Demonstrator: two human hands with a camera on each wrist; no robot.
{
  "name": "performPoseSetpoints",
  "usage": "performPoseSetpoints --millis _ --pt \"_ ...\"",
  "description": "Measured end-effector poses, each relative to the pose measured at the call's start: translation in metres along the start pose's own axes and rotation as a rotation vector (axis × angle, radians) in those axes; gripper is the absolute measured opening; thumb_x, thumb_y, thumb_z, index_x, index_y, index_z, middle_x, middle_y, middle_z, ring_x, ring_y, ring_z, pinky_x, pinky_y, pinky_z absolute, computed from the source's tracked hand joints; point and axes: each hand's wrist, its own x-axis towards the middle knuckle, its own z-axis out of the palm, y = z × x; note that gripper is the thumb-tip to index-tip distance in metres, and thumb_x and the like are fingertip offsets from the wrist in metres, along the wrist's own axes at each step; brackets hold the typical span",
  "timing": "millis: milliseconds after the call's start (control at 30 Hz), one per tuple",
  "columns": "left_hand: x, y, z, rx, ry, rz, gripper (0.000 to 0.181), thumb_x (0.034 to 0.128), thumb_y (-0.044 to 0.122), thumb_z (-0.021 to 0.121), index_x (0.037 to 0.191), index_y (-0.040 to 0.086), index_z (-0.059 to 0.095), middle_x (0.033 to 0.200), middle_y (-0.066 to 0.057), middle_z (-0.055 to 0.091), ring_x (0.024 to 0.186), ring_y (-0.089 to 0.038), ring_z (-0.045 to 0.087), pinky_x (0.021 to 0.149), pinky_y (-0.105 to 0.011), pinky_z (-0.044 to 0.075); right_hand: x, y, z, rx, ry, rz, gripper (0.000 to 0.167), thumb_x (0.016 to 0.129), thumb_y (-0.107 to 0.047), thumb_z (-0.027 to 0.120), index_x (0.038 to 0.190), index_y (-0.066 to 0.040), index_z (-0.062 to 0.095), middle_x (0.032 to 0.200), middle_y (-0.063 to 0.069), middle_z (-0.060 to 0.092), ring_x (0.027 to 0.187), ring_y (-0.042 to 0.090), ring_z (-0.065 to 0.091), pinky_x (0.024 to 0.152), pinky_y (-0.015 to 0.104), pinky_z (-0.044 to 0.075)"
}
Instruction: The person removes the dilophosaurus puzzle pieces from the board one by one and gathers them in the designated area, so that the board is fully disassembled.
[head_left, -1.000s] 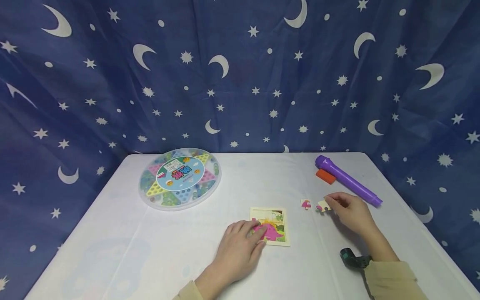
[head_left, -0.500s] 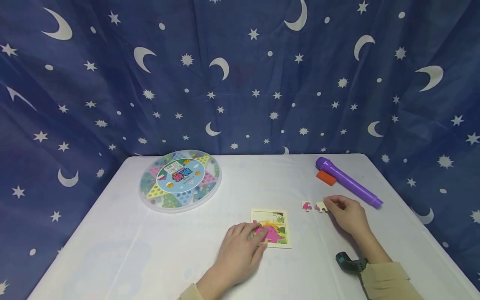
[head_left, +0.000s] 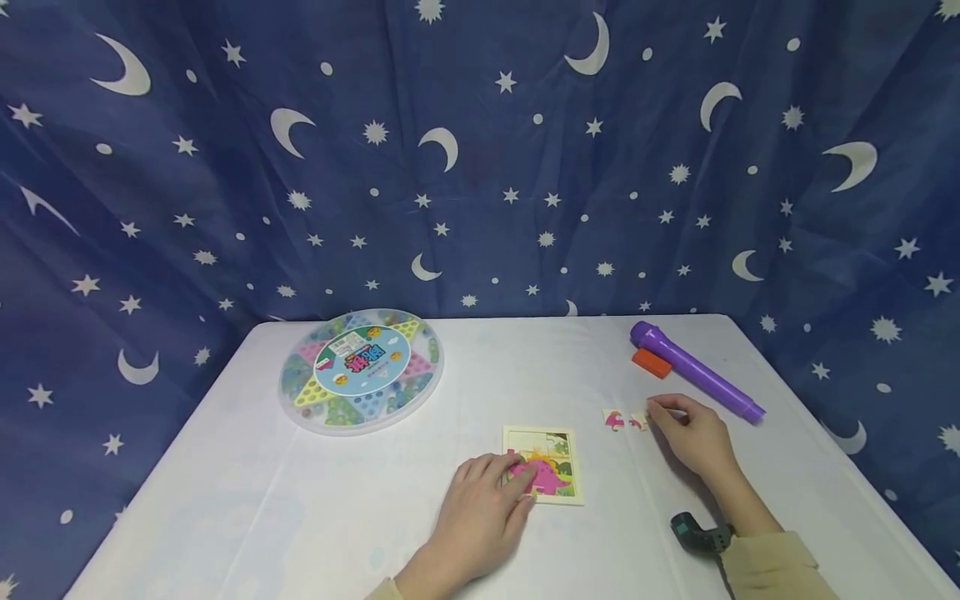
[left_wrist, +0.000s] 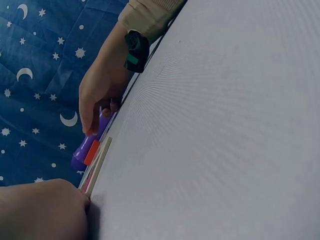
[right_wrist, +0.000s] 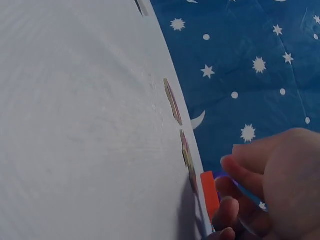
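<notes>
My left hand (head_left: 480, 512) rests on the left side of a small framed jigsaw puzzle (head_left: 564, 477), fingertips over its pink dinosaur picture. Part of the puzzle lies hidden under those fingers. In the left wrist view, the frame's edge (left_wrist: 98, 167) shows beside that hand. My right hand (head_left: 693, 432) hovers at the right over loose puzzle pieces, thumb and index finger close together with nothing visible between them. One pink-and-white puzzle piece (head_left: 613, 419) lies left of it. Another puzzle piece (head_left: 638, 422) lies at its fingertips, partly hidden. In the right wrist view, the puzzle pieces (right_wrist: 173, 102) lie flat.
A round Chinese checkers set (head_left: 362, 371) in a clear case lies at the back left. A purple toy microphone (head_left: 697, 371) and an orange block (head_left: 652, 362) lie at the back right. Behind the white table (head_left: 300, 517) hangs a blue curtain (head_left: 480, 150) with moons and stars.
My right hand has shifted slightly left and come nearer the puzzle piece, which now shows less beside the fingertips. My left hand stays on the framed puzzle. The head view has tilted up a little.
</notes>
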Motion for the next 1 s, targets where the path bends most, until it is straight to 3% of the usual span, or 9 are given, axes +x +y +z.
performPoseSetpoints --millis 167,333,500,767,1000 --pt "0.000 0.002 0.002 -0.043 -0.037 -0.018 0.040 0.1045 0.037 0.055 0.140 0.021 0.066 0.152 -0.011 0.051 0.139 -0.030 0.047 0.112 -0.053 0.037 -0.003 -0.012 -0.002 -0.001 -0.028 -0.064 0.034 0.101 -0.039 0.066 0.117 -0.010 0.073 0.110 0.015 0.070 0.083 0.027 0.058 0.066 0.035 0.048" --pt "0.000 0.003 0.004 -0.072 -0.073 -0.025 0.041 0.1062 0.035 0.052 0.142 0.019 0.063 0.153 -0.015 0.049 0.141 -0.030 0.045 0.116 -0.056 0.032 -0.008 -0.029 0.003 0.012 -0.075 -0.114 0.024 0.099 -0.031 0.070 0.112 -0.012 0.074 0.091 0.004 0.066 0.072 0.021 0.051 0.057 0.030 0.042" --pt "0.000 0.001 0.000 -0.053 -0.087 -0.022 0.040 0.1062 0.034 0.053 0.142 0.020 0.063 0.150 -0.015 0.052 0.140 -0.029 0.047 0.116 -0.055 0.032 -0.017 -0.051 0.017 0.006 -0.179 -0.187 0.018 0.096 -0.026 0.074 0.111 -0.016 0.076 0.094 -0.002 0.066 0.076 0.019 0.052 0.065 0.030 0.047" --pt "-0.002 0.002 0.001 -0.051 -0.104 0.008 0.041 0.1061 0.037 0.053 0.143 0.021 0.063 0.151 -0.015 0.052 0.140 -0.030 0.047 0.115 -0.060 0.030 -0.026 -0.069 0.030 -0.058 -0.388 -0.388 0.025 0.093 -0.023 0.077 0.118 -0.018 0.076 0.109 -0.006 0.068 0.078 0.013 0.053 0.066 0.027 0.049" --pt "-0.001 0.003 0.000 -0.047 -0.086 0.026 0.041 0.1051 0.037 0.055 0.142 0.021 0.064 0.149 -0.011 0.054 0.140 -0.030 0.047 0.114 -0.062 0.031 -0.029 -0.074 0.030 -0.138 -0.434 -0.431 0.034 0.090 -0.036 0.080 0.120 -0.020 0.075 0.115 -0.006 0.067 0.089 0.014 0.055 0.078 0.035 0.050"
